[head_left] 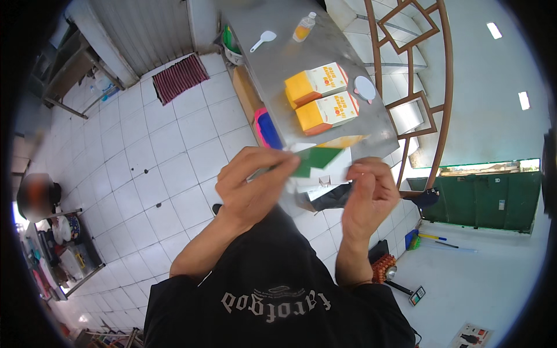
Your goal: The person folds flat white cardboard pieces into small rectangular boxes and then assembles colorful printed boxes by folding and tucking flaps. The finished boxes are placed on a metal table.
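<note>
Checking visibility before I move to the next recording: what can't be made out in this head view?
In the head view:
- Green piece: blurred, its left end covered by the left hand.
- White item: partly hidden by the green piece.
- Right hand: curled fingers hide whether it grips anything.
- Pink-and-blue item: right side hidden by the metal table.
- Scale display: too small to read.
</note>
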### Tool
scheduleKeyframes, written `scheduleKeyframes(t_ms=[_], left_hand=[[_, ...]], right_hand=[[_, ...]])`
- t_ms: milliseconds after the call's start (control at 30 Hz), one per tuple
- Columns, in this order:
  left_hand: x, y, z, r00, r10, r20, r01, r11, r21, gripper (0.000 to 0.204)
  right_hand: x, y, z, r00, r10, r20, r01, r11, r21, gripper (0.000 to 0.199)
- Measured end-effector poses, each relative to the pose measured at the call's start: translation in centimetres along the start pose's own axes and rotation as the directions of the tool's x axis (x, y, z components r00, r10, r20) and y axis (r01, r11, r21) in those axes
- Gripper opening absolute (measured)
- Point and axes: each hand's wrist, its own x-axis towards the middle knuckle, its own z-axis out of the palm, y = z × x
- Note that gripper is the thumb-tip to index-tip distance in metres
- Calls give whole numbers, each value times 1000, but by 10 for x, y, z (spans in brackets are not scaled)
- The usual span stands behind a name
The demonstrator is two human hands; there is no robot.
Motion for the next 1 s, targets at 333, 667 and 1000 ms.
scheduleKeyframes(t_ms=[333, 667, 1000], left_hand=[[-20, 13, -88, 981, 63, -181, -44, 993, 108, 27], [-14, 50, -110, 930, -217, -296, 210, 976, -55, 25], [5, 71, -72, 880, -451, -151, 321, 797, -513, 19]], right_hand=[[-39, -27, 87, 942, 273, 193, -323, 894, 312, 14], [-33, -18, 109, 893, 103, 438, -235, 937, 257, 20], [-10, -5, 84, 854, 213, 475, -473, 700, 535, 28]])
